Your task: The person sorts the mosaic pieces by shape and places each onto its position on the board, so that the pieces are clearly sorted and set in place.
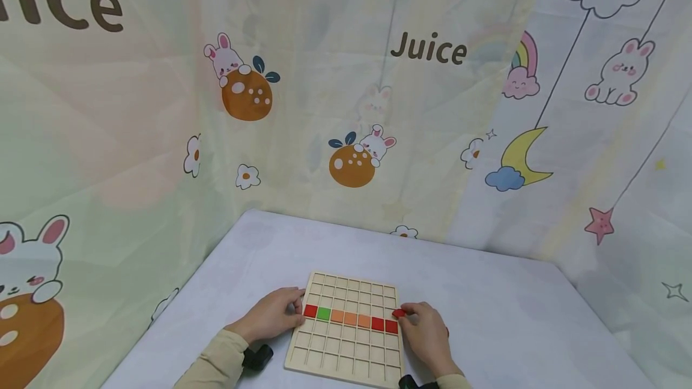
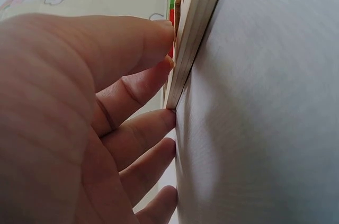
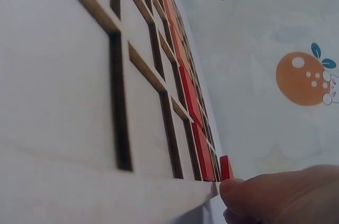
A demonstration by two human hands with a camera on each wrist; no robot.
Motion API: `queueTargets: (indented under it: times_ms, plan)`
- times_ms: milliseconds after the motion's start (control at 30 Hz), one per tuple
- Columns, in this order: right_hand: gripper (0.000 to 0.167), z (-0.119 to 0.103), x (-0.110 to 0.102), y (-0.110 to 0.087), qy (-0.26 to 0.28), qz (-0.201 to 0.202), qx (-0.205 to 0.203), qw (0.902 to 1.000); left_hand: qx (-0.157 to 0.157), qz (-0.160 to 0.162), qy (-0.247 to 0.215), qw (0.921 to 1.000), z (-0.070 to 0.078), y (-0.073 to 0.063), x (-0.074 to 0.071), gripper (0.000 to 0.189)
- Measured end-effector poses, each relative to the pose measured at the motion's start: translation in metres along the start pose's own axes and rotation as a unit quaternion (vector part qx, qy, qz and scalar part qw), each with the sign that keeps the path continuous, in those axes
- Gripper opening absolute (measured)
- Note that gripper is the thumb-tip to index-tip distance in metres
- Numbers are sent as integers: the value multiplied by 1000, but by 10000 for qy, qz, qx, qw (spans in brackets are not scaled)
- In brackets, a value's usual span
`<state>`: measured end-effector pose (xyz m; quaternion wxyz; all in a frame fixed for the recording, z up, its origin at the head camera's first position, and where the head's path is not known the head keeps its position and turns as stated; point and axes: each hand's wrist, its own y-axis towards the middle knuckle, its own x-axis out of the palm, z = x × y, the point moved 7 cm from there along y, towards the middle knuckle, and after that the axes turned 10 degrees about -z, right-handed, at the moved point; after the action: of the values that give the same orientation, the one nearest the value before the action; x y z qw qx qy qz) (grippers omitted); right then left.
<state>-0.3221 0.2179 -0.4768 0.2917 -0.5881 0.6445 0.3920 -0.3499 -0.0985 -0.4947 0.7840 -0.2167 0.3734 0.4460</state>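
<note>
A pale wooden grid board point(image 1: 346, 341) lies on the table, with one row of its cells filled. From the left, that row has a red tile point(image 1: 310, 311), a green tile point(image 1: 323, 314), three orange tiles point(image 1: 350, 319) and two red tiles point(image 1: 384, 324). My left hand point(image 1: 274, 315) rests at the board's left edge; in the left wrist view its thumb and fingertips touch or nearly touch the wooden side. At the right edge, my right hand point(image 1: 427, 335) pinches a red tile point(image 3: 226, 168) between thumb and finger, beside the row's right end.
Part of another red piece point(image 1: 447, 332) shows behind the right hand, mostly hidden. The white-covered table point(image 1: 503, 305) extends around the board. Printed cloth point(image 1: 303, 209) hangs behind and beside it. A black wrist device point(image 1: 258, 358) sits by the left sleeve.
</note>
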Motion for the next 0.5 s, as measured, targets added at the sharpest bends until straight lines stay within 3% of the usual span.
queueTargets:
  times_ms: [267,500]
  plan:
    - [20,-1,-2,-2,-77,-169,283,9994,0,20,-11,10000,3,-1,-3,23]
    - [20,-4,-3,-6,-111,-310,269,9991,-75,1,-11,10000,2,0,-1,23]
